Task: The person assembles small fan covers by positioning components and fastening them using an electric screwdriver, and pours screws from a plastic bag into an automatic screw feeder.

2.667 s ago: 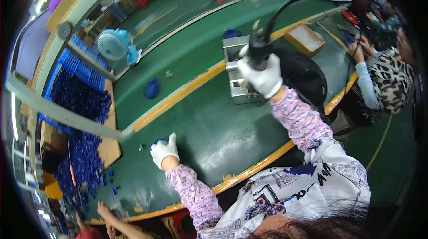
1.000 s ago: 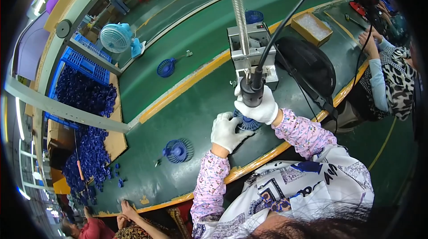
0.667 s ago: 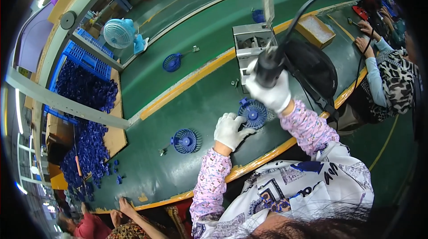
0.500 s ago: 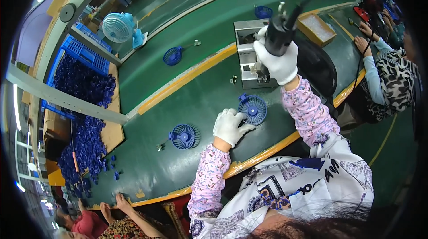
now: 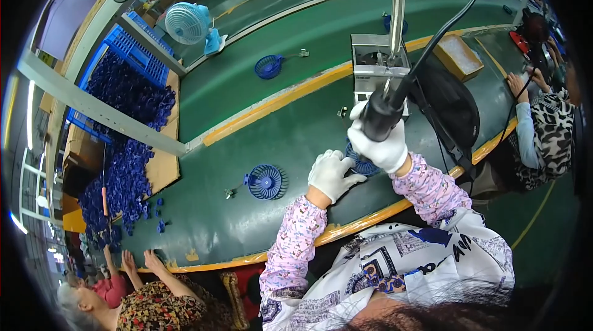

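Observation:
My right hand [image 5: 382, 147], in a white glove, is wrapped round a black electric screwdriver [image 5: 378, 120] with a cable and a metal spring above it. The screwdriver stands over a round blue slotted plastic basket [image 5: 360, 162] on the green bench; hand and tool hide much of it. My left hand [image 5: 333, 175], also gloved, holds the basket's left edge between thumb and fingers. Further left lies a second blue basket [image 5: 265, 181] with a side tab, and a small metal part [image 5: 230, 193] beside it. Behind the screwdriver stands a silver metal box-shaped device [image 5: 370, 53].
A conveyor belt [image 5: 235, 96] carries another blue basket [image 5: 268, 67]. Heaped blue parts [image 5: 117, 170] lie at left, near a light-blue fan [image 5: 187, 23]. At right are a black bag [image 5: 451, 105] and a carton [image 5: 459, 58]. Co-workers sit on both sides.
My right hand has brought the screwdriver down and nearer, from beside the metal device to over the basket. My left hand stays at the basket. The whole view has shifted slightly.

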`<state>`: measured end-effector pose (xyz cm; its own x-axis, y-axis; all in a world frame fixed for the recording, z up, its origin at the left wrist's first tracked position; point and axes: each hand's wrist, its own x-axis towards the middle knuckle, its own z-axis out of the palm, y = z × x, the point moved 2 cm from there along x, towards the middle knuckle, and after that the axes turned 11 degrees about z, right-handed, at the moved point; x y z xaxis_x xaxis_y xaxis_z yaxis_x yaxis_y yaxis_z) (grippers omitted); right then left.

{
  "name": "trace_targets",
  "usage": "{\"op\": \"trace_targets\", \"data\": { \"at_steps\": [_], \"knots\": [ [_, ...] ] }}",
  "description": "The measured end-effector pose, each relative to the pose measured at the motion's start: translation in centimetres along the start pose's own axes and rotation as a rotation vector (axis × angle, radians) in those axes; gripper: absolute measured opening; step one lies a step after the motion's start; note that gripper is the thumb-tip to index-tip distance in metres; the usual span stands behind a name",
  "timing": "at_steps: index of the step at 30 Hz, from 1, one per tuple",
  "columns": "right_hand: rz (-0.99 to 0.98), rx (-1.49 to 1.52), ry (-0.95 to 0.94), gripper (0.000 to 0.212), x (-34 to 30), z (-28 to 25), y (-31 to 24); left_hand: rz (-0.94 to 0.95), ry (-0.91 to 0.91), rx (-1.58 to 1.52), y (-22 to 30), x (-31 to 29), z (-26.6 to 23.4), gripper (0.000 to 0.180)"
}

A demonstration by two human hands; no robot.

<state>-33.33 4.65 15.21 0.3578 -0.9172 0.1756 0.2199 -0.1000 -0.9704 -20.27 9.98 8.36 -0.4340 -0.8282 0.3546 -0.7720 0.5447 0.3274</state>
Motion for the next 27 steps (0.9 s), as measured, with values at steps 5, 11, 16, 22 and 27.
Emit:
{"op": "trace_targets", "data": {
  "at_steps": [5,11,16,22,27],
  "knots": [
    [-0.14,-0.201,0.006,0.022,0.0,0.8,1.5,0.039,0.058,-0.049,-0.4,-0.3,0.5,0.031],
    [-0.158,-0.207,-0.021,0.022,0.1,0.7,3.3,0.033,0.069,-0.087,-0.3,-0.3,0.7,0.03],
    [-0.023,-0.063,-0.032,0.023,0.0,0.9,1.7,0.015,0.035,-0.05,-0.1,-0.4,0.3,0.031],
    [-0.066,-0.05,-0.021,0.025,0.2,0.7,1.0,0.003,-0.004,-0.026,-0.1,-0.2,0.5,0.033],
    [-0.034,-0.115,-0.062,0.025,0.5,0.7,2.3,-0.009,0.015,-0.031,-0.1,-0.3,0.5,0.033]
  ]
}}
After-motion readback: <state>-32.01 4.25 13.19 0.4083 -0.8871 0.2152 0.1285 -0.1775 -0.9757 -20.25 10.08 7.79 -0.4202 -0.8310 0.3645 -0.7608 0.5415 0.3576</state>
